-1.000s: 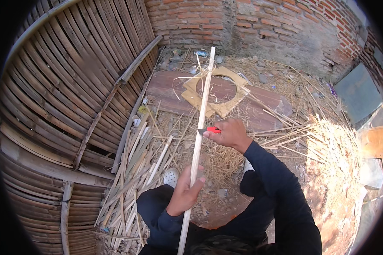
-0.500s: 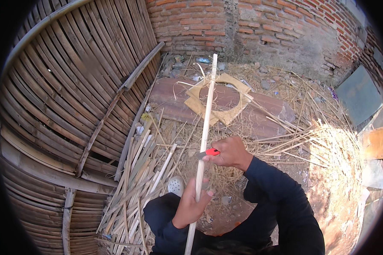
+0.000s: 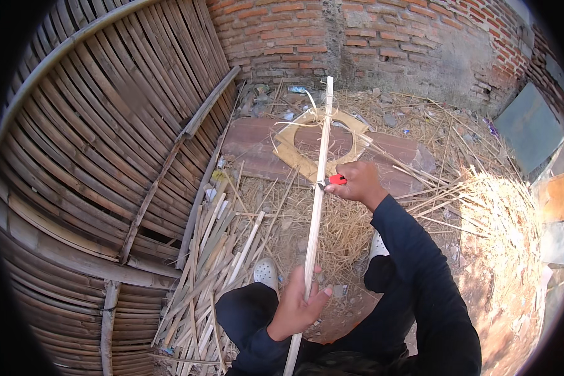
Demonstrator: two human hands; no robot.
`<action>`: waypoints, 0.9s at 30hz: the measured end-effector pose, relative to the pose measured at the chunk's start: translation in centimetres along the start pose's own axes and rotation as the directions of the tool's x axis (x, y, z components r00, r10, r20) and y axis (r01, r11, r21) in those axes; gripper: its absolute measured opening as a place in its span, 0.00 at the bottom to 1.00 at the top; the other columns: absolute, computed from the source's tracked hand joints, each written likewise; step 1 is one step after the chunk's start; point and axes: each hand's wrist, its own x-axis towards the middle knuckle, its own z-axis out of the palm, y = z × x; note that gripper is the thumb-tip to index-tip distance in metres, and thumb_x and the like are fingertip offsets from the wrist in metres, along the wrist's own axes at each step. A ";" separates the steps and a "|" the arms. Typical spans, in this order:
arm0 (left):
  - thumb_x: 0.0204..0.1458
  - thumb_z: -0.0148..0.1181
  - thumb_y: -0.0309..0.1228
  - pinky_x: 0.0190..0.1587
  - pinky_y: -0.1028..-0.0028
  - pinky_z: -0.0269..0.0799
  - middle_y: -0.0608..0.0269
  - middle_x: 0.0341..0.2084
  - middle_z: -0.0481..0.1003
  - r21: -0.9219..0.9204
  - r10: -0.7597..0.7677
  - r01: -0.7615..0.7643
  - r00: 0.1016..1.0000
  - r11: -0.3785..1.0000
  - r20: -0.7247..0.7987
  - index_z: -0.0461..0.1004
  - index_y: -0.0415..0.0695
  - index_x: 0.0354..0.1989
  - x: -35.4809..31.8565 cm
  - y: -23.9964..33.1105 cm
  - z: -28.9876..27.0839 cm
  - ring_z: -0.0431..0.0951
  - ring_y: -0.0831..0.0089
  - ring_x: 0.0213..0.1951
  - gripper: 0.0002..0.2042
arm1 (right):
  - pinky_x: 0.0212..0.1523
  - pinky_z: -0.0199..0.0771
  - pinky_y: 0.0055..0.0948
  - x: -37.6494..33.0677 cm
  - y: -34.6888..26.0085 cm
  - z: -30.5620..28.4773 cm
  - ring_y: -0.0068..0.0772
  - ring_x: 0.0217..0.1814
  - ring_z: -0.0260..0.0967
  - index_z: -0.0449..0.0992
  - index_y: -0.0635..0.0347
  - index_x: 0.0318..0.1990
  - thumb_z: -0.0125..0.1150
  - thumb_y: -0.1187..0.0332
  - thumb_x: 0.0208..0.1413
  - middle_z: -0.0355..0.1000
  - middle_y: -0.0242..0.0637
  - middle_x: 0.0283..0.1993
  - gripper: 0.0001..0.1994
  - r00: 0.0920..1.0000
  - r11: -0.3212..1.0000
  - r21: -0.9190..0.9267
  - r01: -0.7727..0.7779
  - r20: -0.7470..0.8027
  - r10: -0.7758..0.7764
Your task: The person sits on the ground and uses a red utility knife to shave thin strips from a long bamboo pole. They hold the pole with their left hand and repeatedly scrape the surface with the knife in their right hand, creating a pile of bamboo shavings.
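A long pale bamboo strip (image 3: 316,232) slants up and away from my lap. Around its lower part, my left hand (image 3: 299,302) is closed, with the thumb along the right side. My right hand (image 3: 361,182) grips a red-handled utility knife (image 3: 337,180), its blade against the strip's upper half. Thin curled shavings (image 3: 311,100) cling near the far end. Behind that end lies a tan square board with a round hole (image 3: 288,155), partly covered by the strip.
Several loose bamboo strips (image 3: 197,276) lie piled at my left, beside a bamboo slat wall (image 3: 100,125). Under the board is a brown curved sheet (image 3: 244,141). Straw-like shavings (image 3: 351,235) cover the ground towards the brick wall (image 3: 282,37). White clogs (image 3: 266,273) are on my feet.
My right hand and the knife have moved away from me along the strip, towards its far end. The strip and my left hand have shifted slightly right.
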 end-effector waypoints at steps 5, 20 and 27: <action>0.56 0.57 0.26 0.23 0.83 0.51 0.77 0.17 0.56 -0.045 -0.017 0.021 0.997 0.999 0.080 0.59 0.41 0.52 -3.3 -2.9 1.7 0.55 0.88 0.20 0.18 | 0.23 0.68 0.43 -0.1 5.7 0.1 0.47 0.22 0.71 0.78 0.55 0.22 0.50 0.33 0.51 0.70 0.43 0.16 0.32 0.953 0.945 -0.129 -0.301 -0.085 0.292; 0.57 0.56 0.26 0.27 0.83 0.58 0.75 0.21 0.62 -0.015 -0.076 0.076 0.997 0.997 0.022 0.61 0.39 0.54 -5.0 -2.3 2.0 0.60 0.88 0.24 0.18 | 0.17 0.58 0.35 -1.0 6.8 0.0 0.32 0.11 0.55 0.66 0.62 0.14 0.42 0.31 0.55 0.57 0.35 0.10 0.38 0.725 0.503 0.524 -0.687 0.541 0.426; 0.61 0.50 0.27 0.27 0.85 0.58 0.75 0.24 0.64 0.142 0.158 -0.141 0.981 0.980 -0.114 0.54 0.37 0.65 -3.6 -2.8 0.3 0.62 0.89 0.24 0.25 | 0.17 0.56 0.32 -2.6 -1.5 -2.0 0.28 0.12 0.54 0.65 0.58 0.14 0.44 0.32 0.56 0.54 0.32 0.10 0.35 0.897 0.785 0.522 -0.332 0.432 0.093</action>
